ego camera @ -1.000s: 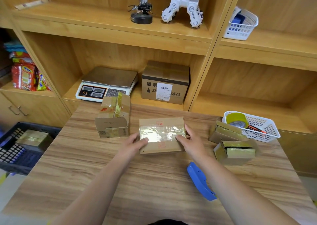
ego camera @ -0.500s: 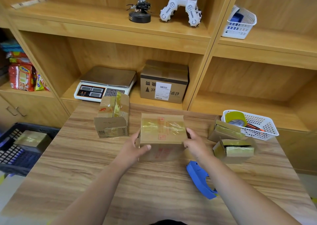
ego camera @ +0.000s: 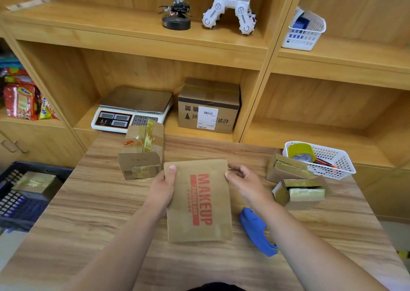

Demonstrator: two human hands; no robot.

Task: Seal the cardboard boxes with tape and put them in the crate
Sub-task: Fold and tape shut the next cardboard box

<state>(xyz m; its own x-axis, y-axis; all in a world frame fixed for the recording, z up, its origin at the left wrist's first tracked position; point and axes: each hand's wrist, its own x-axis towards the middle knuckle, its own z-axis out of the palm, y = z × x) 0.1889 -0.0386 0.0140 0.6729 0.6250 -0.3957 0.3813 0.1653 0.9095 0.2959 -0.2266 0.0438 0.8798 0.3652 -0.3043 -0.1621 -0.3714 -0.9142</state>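
A flat cardboard box (ego camera: 199, 202) with red MAKEUP lettering is tipped up toward me over the middle of the wooden table (ego camera: 88, 224). My left hand (ego camera: 163, 188) grips its left edge, thumb on the printed face. My right hand (ego camera: 246, 184) holds its right edge with curled fingers. A blue tape dispenser (ego camera: 255, 230) lies on the table just right of the box. The dark blue crate (ego camera: 42, 171) stands low at the left with one taped box (ego camera: 33, 182) inside.
An open taped box (ego camera: 142, 155) stands behind my left hand. Two open boxes (ego camera: 299, 191) sit at the right, beside a white basket (ego camera: 332, 164) holding a tape roll (ego camera: 300, 152). A scale (ego camera: 131, 108) and a labelled carton (ego camera: 208, 106) fill the shelf behind.
Both hands have turned the box over toward me: its taped side faced up a second ago, and now the printed MAKEUP face shows. The view has come closer.
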